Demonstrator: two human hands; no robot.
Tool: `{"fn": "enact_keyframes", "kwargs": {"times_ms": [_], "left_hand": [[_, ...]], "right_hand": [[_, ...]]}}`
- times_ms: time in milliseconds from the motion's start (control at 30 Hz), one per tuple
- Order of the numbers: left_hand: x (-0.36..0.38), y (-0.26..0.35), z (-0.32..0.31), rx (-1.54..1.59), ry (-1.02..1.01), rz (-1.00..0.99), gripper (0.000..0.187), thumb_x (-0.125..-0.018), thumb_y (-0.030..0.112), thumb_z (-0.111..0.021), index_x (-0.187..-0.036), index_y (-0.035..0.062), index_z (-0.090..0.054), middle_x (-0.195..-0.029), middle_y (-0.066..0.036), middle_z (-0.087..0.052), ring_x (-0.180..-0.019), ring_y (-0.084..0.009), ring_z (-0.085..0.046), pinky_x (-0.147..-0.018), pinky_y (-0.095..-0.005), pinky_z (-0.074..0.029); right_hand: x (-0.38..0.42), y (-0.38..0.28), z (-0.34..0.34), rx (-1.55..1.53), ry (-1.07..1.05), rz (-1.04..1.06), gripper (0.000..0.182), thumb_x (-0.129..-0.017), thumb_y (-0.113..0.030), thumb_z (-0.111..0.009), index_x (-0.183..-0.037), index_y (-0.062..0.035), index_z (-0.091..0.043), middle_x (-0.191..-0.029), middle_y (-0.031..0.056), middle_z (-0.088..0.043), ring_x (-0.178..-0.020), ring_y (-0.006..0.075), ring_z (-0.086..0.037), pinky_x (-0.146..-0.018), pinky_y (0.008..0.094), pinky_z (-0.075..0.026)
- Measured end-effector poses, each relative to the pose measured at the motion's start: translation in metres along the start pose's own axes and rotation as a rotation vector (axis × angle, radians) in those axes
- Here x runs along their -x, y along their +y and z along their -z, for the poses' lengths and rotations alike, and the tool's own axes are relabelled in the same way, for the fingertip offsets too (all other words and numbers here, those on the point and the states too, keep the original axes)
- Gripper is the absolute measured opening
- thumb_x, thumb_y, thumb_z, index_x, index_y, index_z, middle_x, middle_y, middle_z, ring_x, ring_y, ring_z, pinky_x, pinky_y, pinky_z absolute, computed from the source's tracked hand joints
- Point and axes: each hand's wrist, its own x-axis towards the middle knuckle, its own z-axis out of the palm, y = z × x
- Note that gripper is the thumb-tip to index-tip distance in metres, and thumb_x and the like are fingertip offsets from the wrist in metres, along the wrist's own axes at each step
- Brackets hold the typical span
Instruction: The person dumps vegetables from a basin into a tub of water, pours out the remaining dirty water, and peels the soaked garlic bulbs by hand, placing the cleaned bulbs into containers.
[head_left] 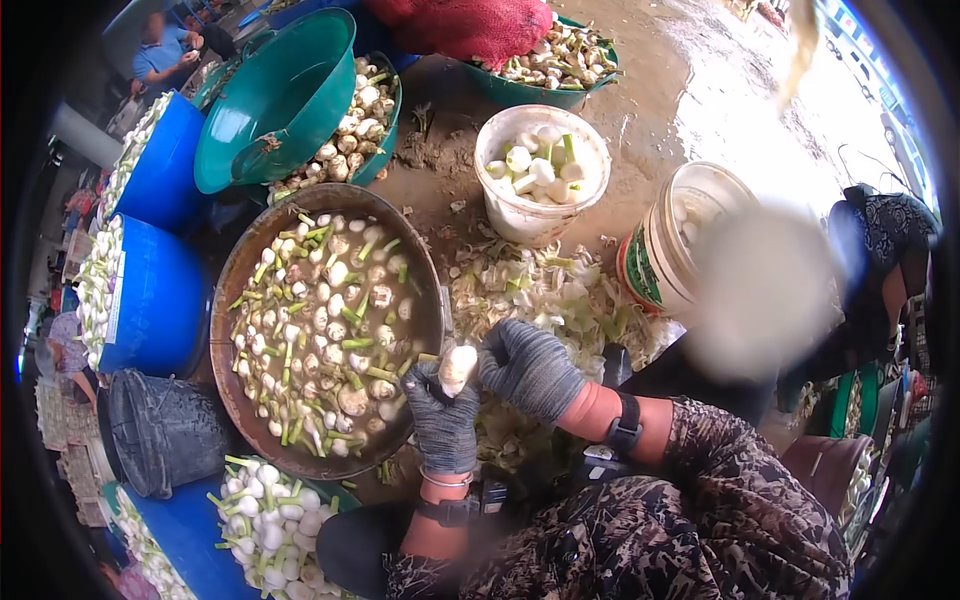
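Near the green-labelled bucket (655,250), left fingers (424,386) clamped on bulb (459,368), right fingers (503,350) curled together.

My left hand (441,424) and right hand (532,370) wear matt grey knitted cloth, and the bulb (459,370) in my left fingers has a pale skin, smooth with a dull sheen. My sleeve (745,460) is soft, matt printed cloth. On the left, the wide basin (226,390) looks like metal, its brown rim rough. The black bucket (170,430) is scuffed, dull plastic; the blue crate (155,300) is smoother plastic. Far left, the green tub (285,95) is smooth plastic with a light gloss. The far red sack (470,25) is coarse mesh; the white bucket (530,222) is smeared plastic. The far floor (650,60) is wet and glossy.
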Motion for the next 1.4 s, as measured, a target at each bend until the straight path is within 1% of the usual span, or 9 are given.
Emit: {"fn": "enact_keyframes", "kwargs": {"times_ms": [133, 200, 367, 433, 567, 800, 1033, 1333, 1400], "left_hand": [[-0.003, 0.009, 0.0, 0.267, -0.043, 0.019, 0.042, -0.085, 0.005, -0.068, -0.119, 0.0065, -0.044, -0.114, -0.007, -0.052, -0.104, -0.0175, -0.054, -0.092, -0.0332, -0.047], [0.003, 0.029, 0.004, 0.824, -0.113, 0.129, 0.044, -0.086, 0.013, -0.071, -0.123, 0.005, -0.049, -0.12, -0.01, -0.055, -0.107, -0.0216, -0.058, -0.091, -0.039, -0.051], [-0.004, 0.021, 0.018, 1.07, -0.199, 0.278, 0.049, -0.09, 0.025, -0.066, -0.132, 0.0079, -0.047, -0.128, -0.01, -0.052, -0.119, -0.0277, -0.052, -0.096, -0.0413, -0.049], [-0.004, 0.013, 0.016, 1.026, -0.149, 0.269, 0.049, -0.091, 0.024, -0.064, -0.134, 0.0076, -0.046, -0.128, -0.012, -0.053, -0.117, -0.0285, -0.054, -0.097, -0.0432, -0.049], [-0.003, 0.03, 0.012, 1.116, -0.259, 0.229, 0.057, -0.089, 0.026, -0.067, -0.138, 0.0082, -0.044, -0.129, -0.012, -0.053, -0.117, -0.0279, -0.053, -0.1, -0.0443, -0.045], [0.007, 0.021, 0.011, 0.691, -0.246, 0.184, 0.057, -0.087, 0.03, -0.07, -0.131, 0.0042, -0.045, -0.111, -0.004, -0.054, -0.095, -0.0119, -0.051, -0.085, -0.0267, -0.047], [0.003, 0.015, 0.017, 0.708, -0.345, 0.211, 0.065, -0.082, 0.028, -0.073, -0.136, 0.0043, -0.046, -0.116, -0.007, -0.056, -0.101, -0.0191, -0.055, -0.092, -0.0352, -0.047], [-0.001, 0.034, 0.028, 0.106, -0.585, 0.001, 0.063, -0.086, 0.019, -0.061, -0.142, 0.0005, -0.039, -0.125, -0.013, -0.055, -0.118, -0.0234, -0.051, -0.102, -0.0358, -0.04], [-0.003, 0.036, 0.025, 0.201, -0.653, 0.02, 0.069, -0.083, 0.016, -0.062, -0.145, 0.0013, -0.034, -0.136, -0.017, -0.049, -0.126, -0.0262, -0.047, -0.107, -0.0368, -0.037]], "right_hand": [[-0.007, 0.011, -0.002, -0.137, -0.038, -0.05, 0.02, -0.082, -0.02, -0.065, -0.087, -0.0019, -0.061, -0.076, 0.0212, -0.062, -0.074, 0.0408, -0.061, -0.068, 0.0452, -0.05], [-0.014, 0.03, -0.004, -0.12, 0.029, -0.098, 0.02, -0.082, -0.02, -0.065, -0.087, -0.0017, -0.06, -0.078, 0.022, -0.064, -0.076, 0.0417, -0.062, -0.07, 0.0455, -0.05], [-0.041, 0.07, 0.027, 0.433, -0.003, -0.233, 0.025, -0.085, -0.024, -0.066, -0.097, -0.0024, -0.061, -0.086, 0.0206, -0.067, -0.08, 0.0391, -0.064, -0.073, 0.0438, -0.052], [-0.028, 0.042, 0.035, 0.118, 0.101, 0.011, 0.033, -0.087, -0.029, -0.068, -0.105, -0.0024, -0.06, -0.089, 0.0173, -0.068, -0.079, 0.0343, -0.066, -0.071, 0.0405, -0.053], [-0.003, -0.006, 0.029, -0.255, -0.128, -0.061, 0.034, -0.089, -0.028, -0.068, -0.109, -0.0026, -0.059, -0.087, 0.0138, -0.067, -0.077, 0.029, -0.066, -0.071, 0.0362, -0.053], [-0.016, 0.028, 0.018, -0.048, 0.119, 0.078, 0.014, -0.084, -0.011, -0.067, -0.094, -0.0032, -0.06, -0.082, 0.0159, -0.065, -0.074, 0.0339, -0.063, -0.067, 0.0399, -0.051], [-0.008, -0.02, 0.046, 0.474, -0.059, 0.672, 0.022, -0.076, -0.024, -0.067, -0.095, -0.013, -0.068, -0.087, 0.0067, -0.064, -0.09, 0.0267, -0.062, -0.092, 0.0436, -0.044], [0.002, -0.005, 0.026, 0.376, -0.195, 0.42, 0.012, -0.08, -0.021, -0.065, -0.086, -0.0097, -0.065, -0.077, 0.0123, -0.065, -0.077, 0.0338, -0.063, -0.07, 0.0431, -0.05], [0.002, 0.002, 0.021, 0.133, -0.266, 0.079, 0.015, -0.082, -0.021, -0.064, -0.09, -0.0073, -0.066, -0.081, 0.0164, -0.066, -0.079, 0.0364, -0.064, -0.071, 0.0444, -0.051]]}}
